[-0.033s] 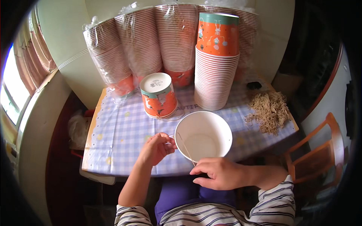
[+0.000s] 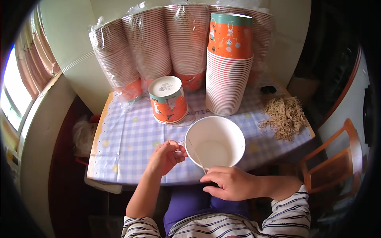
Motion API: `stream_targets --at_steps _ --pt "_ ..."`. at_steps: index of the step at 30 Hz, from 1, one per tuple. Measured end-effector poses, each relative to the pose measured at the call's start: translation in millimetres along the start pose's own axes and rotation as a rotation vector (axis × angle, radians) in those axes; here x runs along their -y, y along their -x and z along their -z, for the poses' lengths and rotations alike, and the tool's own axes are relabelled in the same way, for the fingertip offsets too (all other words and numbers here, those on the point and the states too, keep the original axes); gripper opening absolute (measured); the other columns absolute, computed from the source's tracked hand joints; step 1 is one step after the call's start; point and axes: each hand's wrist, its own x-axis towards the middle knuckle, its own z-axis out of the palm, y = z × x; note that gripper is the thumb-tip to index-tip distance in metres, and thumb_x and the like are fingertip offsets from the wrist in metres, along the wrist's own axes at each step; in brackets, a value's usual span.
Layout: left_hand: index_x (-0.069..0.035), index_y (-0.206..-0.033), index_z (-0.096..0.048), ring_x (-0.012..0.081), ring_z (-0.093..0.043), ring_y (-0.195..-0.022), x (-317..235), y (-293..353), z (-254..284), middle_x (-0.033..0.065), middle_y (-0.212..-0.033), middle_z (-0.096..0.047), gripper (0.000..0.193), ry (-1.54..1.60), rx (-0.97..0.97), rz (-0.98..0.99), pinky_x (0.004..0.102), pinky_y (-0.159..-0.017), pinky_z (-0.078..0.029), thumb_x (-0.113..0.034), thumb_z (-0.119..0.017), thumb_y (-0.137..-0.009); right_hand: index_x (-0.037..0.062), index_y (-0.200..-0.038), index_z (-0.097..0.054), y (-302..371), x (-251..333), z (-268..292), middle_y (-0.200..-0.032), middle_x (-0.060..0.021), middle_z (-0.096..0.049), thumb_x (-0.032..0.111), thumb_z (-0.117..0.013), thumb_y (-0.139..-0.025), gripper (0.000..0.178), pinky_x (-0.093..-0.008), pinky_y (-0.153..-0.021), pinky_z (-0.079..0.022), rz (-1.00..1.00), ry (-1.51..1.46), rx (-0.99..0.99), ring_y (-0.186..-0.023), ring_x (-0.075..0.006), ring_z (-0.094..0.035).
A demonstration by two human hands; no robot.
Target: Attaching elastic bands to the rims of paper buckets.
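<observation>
A white-lined paper bucket (image 2: pixel 234 144) stands mouth up in front of me, tilted a little toward me. My right hand (image 2: pixel 228 182) is at its near rim, fingers pinched on a thin tan cord (image 2: pixel 197 155). That cord runs up across the inside of the bucket to its left wall. Beside that wall, on the outside, my left hand (image 2: pixel 170 158) has its fingertips pinched together. A thin pale line shows between those fingertips and the bucket; it looks like the cord's end, but is too fine to be sure.
An upside-down orange paper bucket (image 2: pixel 170 109) stands behind on the checked tablecloth (image 2: pixel 131 150). A tall stack of buckets (image 2: pixel 228 83) rises right of it, with plastic-wrapped stacks (image 2: pixel 149 47) along the wall. A heap of tan cords (image 2: pixel 283 119) lies right, near a wooden chair (image 2: pixel 331 162).
</observation>
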Motion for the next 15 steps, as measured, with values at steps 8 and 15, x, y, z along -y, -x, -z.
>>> stream_targets --at_steps 8,15 --pt "-0.007 -0.091 -0.056 0.0282 -0.059 -0.105 33 0 -10 0.0106 -0.106 -0.061 0.013 -0.006 0.104 -0.161 0.0406 -0.093 -0.044 -0.016 -0.047 -0.093 0.0008 -0.086 -0.064 -16 -60 -18 -0.079 -0.0112 -0.062 0.004 -0.067 -0.076 0.011 -0.0329 -0.061 -0.051 0.043 0.289 -0.377 -0.069 -0.0255 -0.063" --pt "-0.004 -0.084 -0.056 0.0179 -0.058 -0.091 60 -12 -28 0.01 -0.105 -0.061 0.012 -0.124 0.015 -0.28 0.0339 -0.087 -0.044 -0.008 -0.047 -0.09 -0.0014 -0.089 -0.066 -18 -111 -59 -0.08 -0.0061 -0.067 0.009 -0.061 -0.086 0.012 -0.0276 -0.064 -0.051 -0.26 -0.334 -0.395 -0.072 -0.0121 -0.062"
